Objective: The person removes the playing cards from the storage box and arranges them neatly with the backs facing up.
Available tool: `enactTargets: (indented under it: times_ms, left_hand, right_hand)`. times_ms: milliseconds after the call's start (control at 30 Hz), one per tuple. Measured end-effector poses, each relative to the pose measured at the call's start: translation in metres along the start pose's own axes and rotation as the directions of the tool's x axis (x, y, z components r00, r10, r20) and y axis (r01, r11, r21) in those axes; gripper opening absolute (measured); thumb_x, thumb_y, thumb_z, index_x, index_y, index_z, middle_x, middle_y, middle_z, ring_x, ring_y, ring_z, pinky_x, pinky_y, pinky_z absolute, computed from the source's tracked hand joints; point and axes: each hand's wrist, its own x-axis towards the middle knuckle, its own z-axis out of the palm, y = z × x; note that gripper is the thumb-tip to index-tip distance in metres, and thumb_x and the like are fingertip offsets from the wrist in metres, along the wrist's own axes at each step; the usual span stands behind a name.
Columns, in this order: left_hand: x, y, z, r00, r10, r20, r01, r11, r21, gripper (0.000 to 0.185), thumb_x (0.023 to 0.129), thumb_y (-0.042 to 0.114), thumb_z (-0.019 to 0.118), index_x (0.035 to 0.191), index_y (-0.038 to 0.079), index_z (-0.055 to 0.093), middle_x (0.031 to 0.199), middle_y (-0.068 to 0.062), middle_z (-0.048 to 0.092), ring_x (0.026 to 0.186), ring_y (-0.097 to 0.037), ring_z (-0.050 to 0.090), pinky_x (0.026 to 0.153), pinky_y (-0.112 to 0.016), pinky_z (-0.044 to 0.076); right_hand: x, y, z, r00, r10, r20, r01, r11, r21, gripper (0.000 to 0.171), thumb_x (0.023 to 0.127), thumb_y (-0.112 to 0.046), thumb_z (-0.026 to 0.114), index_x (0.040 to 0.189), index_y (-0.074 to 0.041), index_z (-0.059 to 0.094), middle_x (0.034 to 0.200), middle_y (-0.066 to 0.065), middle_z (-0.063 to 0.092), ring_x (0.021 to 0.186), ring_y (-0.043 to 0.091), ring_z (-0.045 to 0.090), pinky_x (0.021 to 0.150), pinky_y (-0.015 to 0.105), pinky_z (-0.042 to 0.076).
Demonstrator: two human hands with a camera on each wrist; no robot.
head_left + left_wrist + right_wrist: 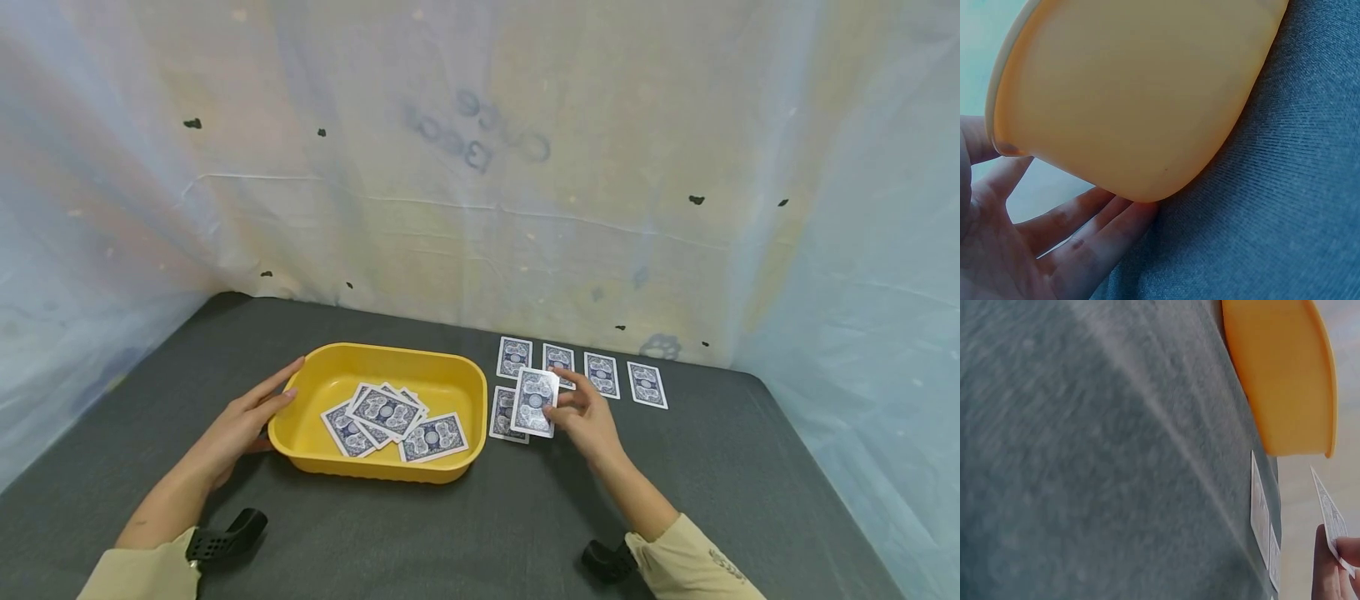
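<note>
My left hand point(236, 429) holds the left end of a yellow plastic basin point(450, 363). In the left wrist view, fingers point(1094, 250) touch the outer wall from beneath and the thumb lies at the rim. Inside the basin is a loose heap of playing cards point(386, 412), blue patterned backs up. My right hand point(588, 417) pinches one playing card point(534, 400) by its right edge, back showing. That card is raised above the table and partly covers a card lying flat point(501, 421). The right wrist view shows the held card point(1333, 522) edge-on between thumb and fingers.
Several face-down cards form a row along the back of the dark grey table point(712, 483), right of the basin; the rightmost is one card point(647, 384). A pale plastic sheet point(600, 167) hangs behind the table and at both sides.
</note>
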Motion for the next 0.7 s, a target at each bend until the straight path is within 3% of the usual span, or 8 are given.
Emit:
enactTargets:
  times_ms: [700]
  left_hand:
    - [-0.001, 0.001, 0.0, 1.0, 0.002, -0.002, -0.002, 1.0, -0.002, 0.068, 0.099, 0.054, 0.039, 0.155, 0.031, 0.008, 0.159, -0.022, 0.009, 0.134, -0.043, 0.033, 0.09, -0.051, 0.051]
  right_hand:
    - [0.004, 0.016, -0.024, 0.997, 0.077, 0.02, -0.073, 0.986, -0.151, 0.058, 0.079, 0.004, 0.067, 0.134, -0.002, 0.05, 0.083, 0.01, 0.062, 0.061, 0.01, 0.054, 0.061, 0.025, 0.05]
